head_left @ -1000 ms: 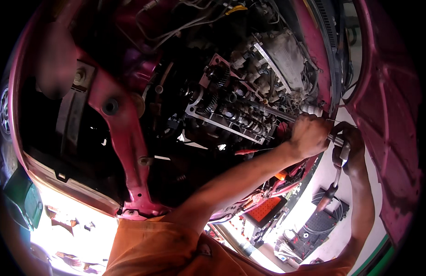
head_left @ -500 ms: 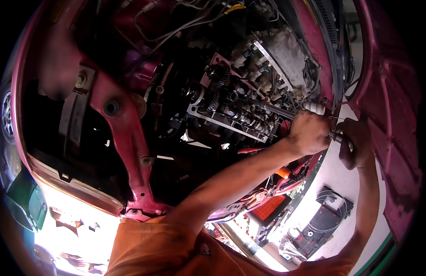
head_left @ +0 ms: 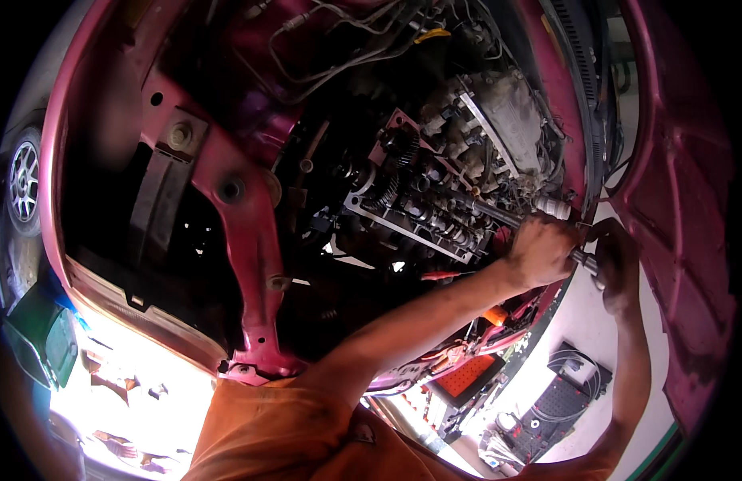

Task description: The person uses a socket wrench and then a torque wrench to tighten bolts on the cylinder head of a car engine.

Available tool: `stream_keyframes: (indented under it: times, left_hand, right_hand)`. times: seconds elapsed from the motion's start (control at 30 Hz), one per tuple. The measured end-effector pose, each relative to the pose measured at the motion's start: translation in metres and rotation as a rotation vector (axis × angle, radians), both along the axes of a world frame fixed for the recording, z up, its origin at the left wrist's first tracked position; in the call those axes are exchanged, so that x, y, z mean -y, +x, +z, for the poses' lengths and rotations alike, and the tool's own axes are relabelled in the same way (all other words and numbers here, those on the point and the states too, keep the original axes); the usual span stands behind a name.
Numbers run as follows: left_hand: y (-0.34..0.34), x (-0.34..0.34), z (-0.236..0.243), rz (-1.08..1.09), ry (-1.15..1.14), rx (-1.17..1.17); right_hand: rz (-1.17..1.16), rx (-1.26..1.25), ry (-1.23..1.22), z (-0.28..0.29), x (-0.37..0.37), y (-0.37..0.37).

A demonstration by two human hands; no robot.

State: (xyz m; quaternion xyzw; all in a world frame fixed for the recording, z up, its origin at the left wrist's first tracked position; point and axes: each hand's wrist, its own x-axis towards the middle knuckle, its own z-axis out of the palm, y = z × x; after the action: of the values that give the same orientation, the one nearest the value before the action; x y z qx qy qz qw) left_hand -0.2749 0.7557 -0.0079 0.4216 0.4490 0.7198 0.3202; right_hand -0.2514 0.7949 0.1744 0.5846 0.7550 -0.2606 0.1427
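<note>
At the far left, a car wheel (head_left: 24, 178) stands beyond the pink body frame (head_left: 254, 232). Farther right, a cylinder head (head_left: 423, 212) sits exposed in the engine bay, and a long metal bar (head_left: 499, 212) slants from above it down to the right. The left hand (head_left: 543, 251) is clenched around the bar; the right hand (head_left: 619, 260) curls its fingers about the outer end.
</note>
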Motion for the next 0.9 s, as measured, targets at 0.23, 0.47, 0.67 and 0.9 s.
stream_keyframes:
  times: [0.23, 0.47, 0.67, 0.9]
  left_hand:
    - [-0.014, 0.0, 0.007, -0.186, -0.051, -0.061]
    - [0.002, -0.009, -0.003, 0.162, 0.025, 0.094]
    - [0.002, -0.008, 0.006, 0.095, 0.043, 0.076]
    - [0.006, -0.033, 0.002, 0.222, 0.119, 0.054]
  right_hand:
    - [0.978, 0.018, 0.209, 0.002, -0.018, -0.01]
    - [-0.189, -0.171, -0.146, -0.003, -0.004, -0.018]
    - [0.355, 0.068, 0.112, 0.011, -0.005, -0.011]
    - [0.112, -0.005, 0.094, 0.014, -0.013, -0.018]
